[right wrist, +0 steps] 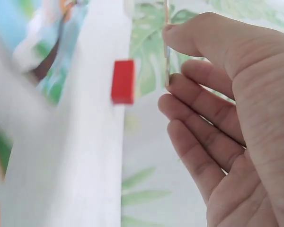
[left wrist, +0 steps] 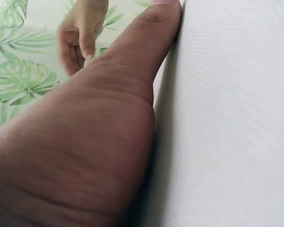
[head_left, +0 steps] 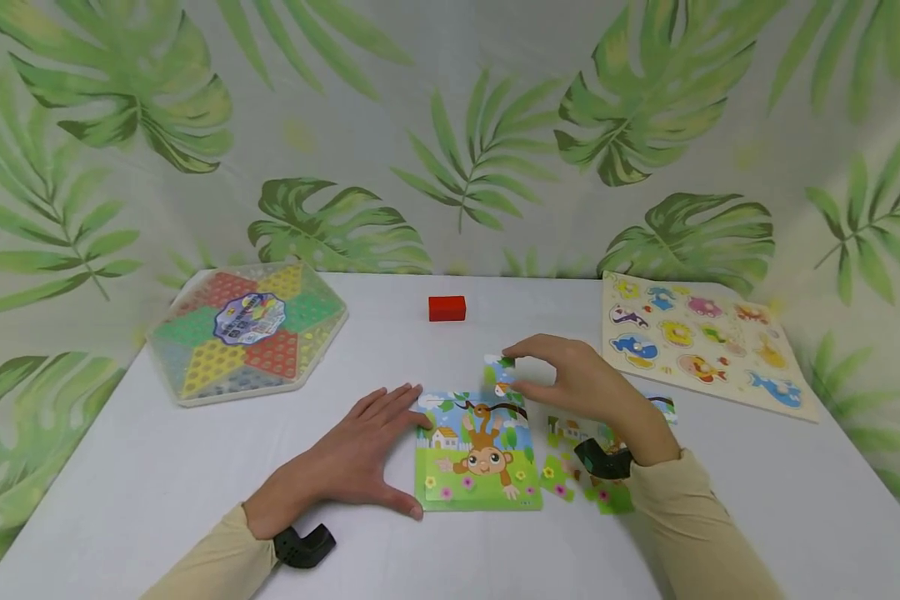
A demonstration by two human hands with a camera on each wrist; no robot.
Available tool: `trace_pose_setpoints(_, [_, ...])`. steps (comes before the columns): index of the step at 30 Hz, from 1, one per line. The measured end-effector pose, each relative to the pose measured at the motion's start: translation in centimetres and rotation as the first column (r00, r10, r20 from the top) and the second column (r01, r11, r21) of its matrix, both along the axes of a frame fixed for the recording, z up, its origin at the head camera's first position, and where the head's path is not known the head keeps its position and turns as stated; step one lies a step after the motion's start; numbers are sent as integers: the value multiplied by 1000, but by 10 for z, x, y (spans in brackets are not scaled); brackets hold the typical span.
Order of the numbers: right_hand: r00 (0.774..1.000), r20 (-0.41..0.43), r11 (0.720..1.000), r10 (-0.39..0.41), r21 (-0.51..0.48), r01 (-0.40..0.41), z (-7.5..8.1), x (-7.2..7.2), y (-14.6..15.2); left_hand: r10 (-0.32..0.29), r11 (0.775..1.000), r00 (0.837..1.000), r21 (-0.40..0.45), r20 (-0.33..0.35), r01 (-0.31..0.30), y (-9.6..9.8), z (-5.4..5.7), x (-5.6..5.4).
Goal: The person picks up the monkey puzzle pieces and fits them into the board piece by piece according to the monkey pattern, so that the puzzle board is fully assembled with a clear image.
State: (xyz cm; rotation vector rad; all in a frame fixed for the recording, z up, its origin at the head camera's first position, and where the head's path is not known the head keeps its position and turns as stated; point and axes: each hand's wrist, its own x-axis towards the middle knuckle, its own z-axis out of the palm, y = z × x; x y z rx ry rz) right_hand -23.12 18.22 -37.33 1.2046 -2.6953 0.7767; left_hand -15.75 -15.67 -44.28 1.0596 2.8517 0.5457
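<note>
A thin jigsaw puzzle piece [head_left: 493, 373] is pinched between the thumb and fingertips of my right hand [head_left: 583, 385], raised over the top edge of a monkey picture puzzle [head_left: 480, 492]. The right wrist view shows that piece edge-on as a thin strip [right wrist: 167, 66], with the other fingers loosely bent. My left hand [head_left: 356, 457] lies with fingers spread at the puzzle's left side, its thumb and a fingertip at the border. In the left wrist view, my left hand [left wrist: 99, 123] fills much of the frame, with the right hand [left wrist: 83, 33] beyond it.
Several loose puzzle pieces [head_left: 557, 479] lie right of the puzzle, partly hidden under my right forearm. A red block [head_left: 447, 308] sits farther back. At the back left is a hexagonal game board [head_left: 217, 358]; a wooden animal peg puzzle [head_left: 708, 343] lies at the back right.
</note>
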Motion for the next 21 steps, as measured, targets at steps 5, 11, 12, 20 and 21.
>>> trace_pose_setpoints(5, [1000,25,1000,-4,18,4,-4,5,-12,-2,1000,1000,-27,-8,1,1,0,0])
trace_pose_setpoints(11, [999,44,997,-8,80,5,-18,9,-21,14,1000,1000,-25,0,-14,2,1,-3])
trace_pose_setpoints(12, [998,56,997,-3,83,-2,-19,10,-24,16,1000,1000,-21,7,-16,2,1,-3])
trace_pose_setpoints(20, [995,103,995,17,98,-27,-28,20,-55,6,1000,1000,-27,-16,-6,2,-2,0])
trace_pose_setpoints(21, [994,105,994,18,102,-29,-29,21,-58,3,1000,1000,-27,-26,-4,2,-2,0])
